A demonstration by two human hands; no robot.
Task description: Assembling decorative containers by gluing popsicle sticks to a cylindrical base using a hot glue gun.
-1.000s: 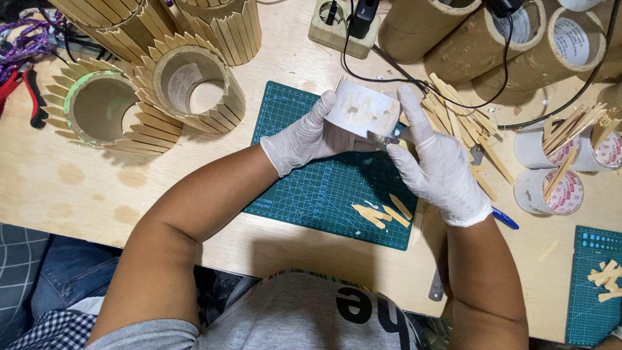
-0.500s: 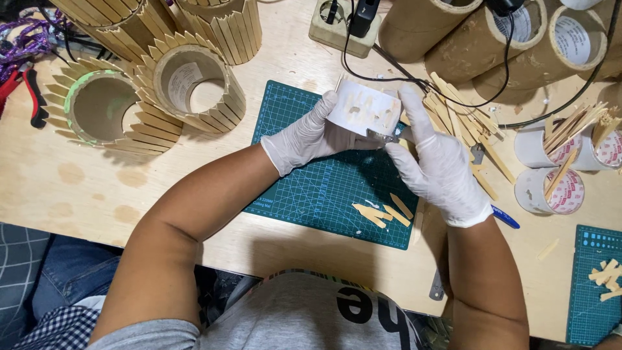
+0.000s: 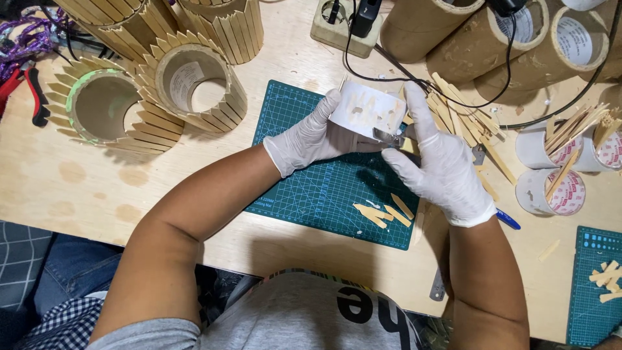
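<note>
Both my hands wear white gloves and meet over a green cutting mat (image 3: pixel 311 188). My left hand (image 3: pixel 308 139) grips a short white cardboard ring (image 3: pixel 366 109) with pale glue marks on its side. My right hand (image 3: pixel 437 165) presses a small metal blade tool (image 3: pixel 389 136) against the ring's lower edge. A few cut wooden stick pieces (image 3: pixel 382 214) lie on the mat below my hands.
Rings clad in wooden sticks (image 3: pixel 194 84) stand at the upper left, red pliers (image 3: pixel 35 97) at the left edge. Cardboard tubes (image 3: pixel 492 45), a power strip (image 3: pixel 343 26) with black cables and loose sticks (image 3: pixel 473 126) lie behind. Tape rolls holding sticks (image 3: pixel 557 175) stand right, next to a second mat (image 3: pixel 593 285).
</note>
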